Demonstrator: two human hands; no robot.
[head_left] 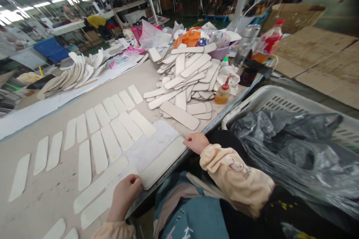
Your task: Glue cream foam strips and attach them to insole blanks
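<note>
A long cream padded strip (164, 161) lies along the table's near edge on a pale marbled mat (153, 140). My left hand (126, 194) grips its near end with curled fingers. My right hand (195, 142) pinches its far end, fingers closed on the edge. Both sleeves are cream cuffs. Several similar strips (112, 142) lie flat in rows to the left, and a heap of strips (186, 78) is piled behind the mat.
A small orange glue bottle (223, 93) stands by the heap. A white crate (280, 99) with black plastic bags sits at right. Curved white pieces (75, 73) are stacked at the back left. Bottles, bags and cardboard crowd the far end.
</note>
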